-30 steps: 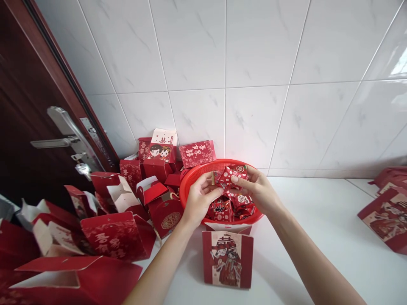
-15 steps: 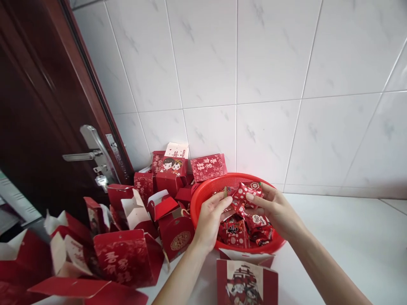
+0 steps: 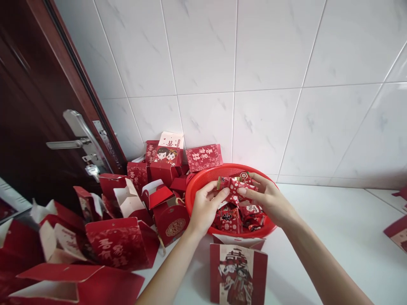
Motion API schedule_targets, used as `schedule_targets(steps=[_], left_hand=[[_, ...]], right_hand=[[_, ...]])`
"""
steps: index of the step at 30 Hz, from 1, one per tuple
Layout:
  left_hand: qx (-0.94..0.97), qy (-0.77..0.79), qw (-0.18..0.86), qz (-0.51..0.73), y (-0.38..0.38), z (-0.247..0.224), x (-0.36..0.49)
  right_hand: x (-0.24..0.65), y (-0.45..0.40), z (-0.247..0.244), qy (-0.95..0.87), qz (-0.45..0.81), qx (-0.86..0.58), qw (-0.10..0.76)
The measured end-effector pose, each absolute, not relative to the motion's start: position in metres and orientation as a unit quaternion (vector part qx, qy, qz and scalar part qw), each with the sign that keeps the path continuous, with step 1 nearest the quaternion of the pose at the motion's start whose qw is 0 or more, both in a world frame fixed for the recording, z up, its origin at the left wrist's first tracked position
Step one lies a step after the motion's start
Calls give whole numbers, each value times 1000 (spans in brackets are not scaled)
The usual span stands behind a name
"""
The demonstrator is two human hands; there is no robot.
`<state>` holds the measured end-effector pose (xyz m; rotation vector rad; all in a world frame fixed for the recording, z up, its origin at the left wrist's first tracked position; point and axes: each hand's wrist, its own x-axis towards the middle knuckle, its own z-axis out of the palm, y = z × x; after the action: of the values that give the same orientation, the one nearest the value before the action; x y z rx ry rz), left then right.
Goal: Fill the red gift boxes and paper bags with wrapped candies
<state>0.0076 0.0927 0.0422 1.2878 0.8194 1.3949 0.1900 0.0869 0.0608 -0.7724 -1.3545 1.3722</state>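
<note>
My left hand [image 3: 204, 208] and my right hand [image 3: 274, 200] are over a red plastic basket [image 3: 190, 195]. Between them are small red wrapped candies [image 3: 234, 191], one with white dots. The fingers of each hand are closed on these wrappers; how many candies each grips is hard to make out. More red candy packets [image 3: 229, 220] lie in the basket under my hands. Just in front of the basket stands an upright red box [image 3: 238, 273] with a printed figure and its top flaps open.
Several open red gift boxes [image 3: 119, 245] crowd the left side. Closed printed boxes [image 3: 203, 157] lean by the tiled wall [image 3: 203, 51]. A dark door with a metal handle [image 3: 68, 144] is at far left. Another red box [image 3: 397, 233] sits at the right edge of the white countertop [image 3: 321, 224].
The camera view has shifted a little, bringing a red box into sight at the right edge. My hands have drawn slightly closer together around the candies.
</note>
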Motion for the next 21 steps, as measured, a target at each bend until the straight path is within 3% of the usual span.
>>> schedule_targets(steps=[8, 14, 21], left_hand=[[576, 343, 480, 566, 91, 40, 12], [559, 351, 465, 590, 92, 37, 14], [551, 361, 481, 578, 92, 37, 14]], right_hand=[[185, 82, 63, -583, 510, -394, 495], [179, 82, 63, -594, 546, -331, 490], [177, 86, 54, -541, 524, -404, 519]])
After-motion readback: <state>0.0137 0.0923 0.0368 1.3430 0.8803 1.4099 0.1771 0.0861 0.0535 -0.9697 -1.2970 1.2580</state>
